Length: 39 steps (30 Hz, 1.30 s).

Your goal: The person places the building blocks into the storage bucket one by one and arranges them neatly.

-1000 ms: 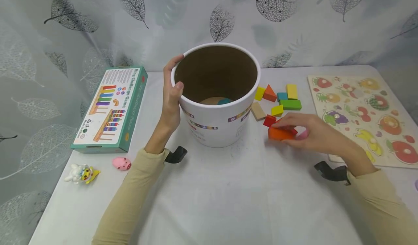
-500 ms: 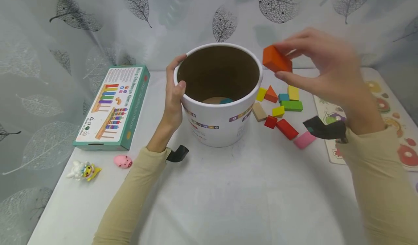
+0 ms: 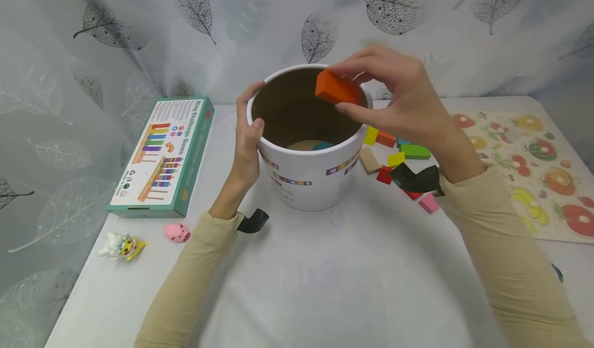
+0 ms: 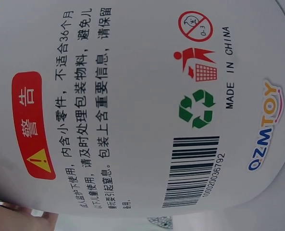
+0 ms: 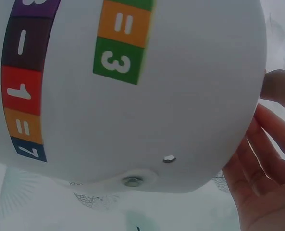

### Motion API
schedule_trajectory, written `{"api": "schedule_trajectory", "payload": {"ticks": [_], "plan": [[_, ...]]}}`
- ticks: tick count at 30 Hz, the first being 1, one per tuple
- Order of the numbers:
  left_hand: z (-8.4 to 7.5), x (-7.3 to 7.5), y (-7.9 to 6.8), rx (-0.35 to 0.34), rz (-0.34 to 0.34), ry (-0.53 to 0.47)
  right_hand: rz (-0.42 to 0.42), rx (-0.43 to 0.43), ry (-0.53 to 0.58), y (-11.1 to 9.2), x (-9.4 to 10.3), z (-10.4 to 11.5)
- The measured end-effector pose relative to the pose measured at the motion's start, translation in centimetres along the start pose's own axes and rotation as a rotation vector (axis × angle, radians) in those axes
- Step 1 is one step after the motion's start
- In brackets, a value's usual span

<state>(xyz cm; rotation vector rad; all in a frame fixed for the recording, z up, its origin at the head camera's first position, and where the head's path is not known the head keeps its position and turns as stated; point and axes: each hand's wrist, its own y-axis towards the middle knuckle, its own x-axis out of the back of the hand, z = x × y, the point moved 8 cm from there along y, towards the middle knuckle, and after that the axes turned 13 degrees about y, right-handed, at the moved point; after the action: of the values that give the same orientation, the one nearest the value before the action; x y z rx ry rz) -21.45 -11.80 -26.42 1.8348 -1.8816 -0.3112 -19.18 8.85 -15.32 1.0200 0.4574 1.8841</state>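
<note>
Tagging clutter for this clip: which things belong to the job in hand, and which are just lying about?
In the job:
- bucket, held by the left hand
- orange block, held at its mouth by the right hand
- loose blocks, probably

Lying about, it seems:
- game box
- pig
- white-and-yellow toy
- fruit board

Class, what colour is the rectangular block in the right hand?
The block is orange, clearest in the head view.
</note>
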Motion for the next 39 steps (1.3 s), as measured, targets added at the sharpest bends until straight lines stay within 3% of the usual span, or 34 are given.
{"api": "schedule_trajectory", "payload": {"ticks": [13, 23, 28, 34, 39], "plan": [[0.1, -0.2, 0.0, -0.01, 0.013, -0.024, -0.016, -0.02, 0.03, -0.5, -0.1, -0.5], [0.0, -0.4, 0.2, -0.022, 0.022, -0.049, -0.058, -0.119, -0.144, -2.4, 3.0, -0.2], [0.1, -0.3, 0.1, -0.018, 0.021, -0.043, -0.07, -0.222, -0.256, -5.3, 4.3, -1.6], [-0.1, 0.2, 0.0, -0.033, 0.006, -0.013, -0.033, -0.383, -0.278, -11.0, 4.7, -5.1], [-0.2, 0.0, 0.0, -0.043, 0.008, -0.026, 0.074, -0.652, -0.243, -16.7, 4.3, -9.0]]}}
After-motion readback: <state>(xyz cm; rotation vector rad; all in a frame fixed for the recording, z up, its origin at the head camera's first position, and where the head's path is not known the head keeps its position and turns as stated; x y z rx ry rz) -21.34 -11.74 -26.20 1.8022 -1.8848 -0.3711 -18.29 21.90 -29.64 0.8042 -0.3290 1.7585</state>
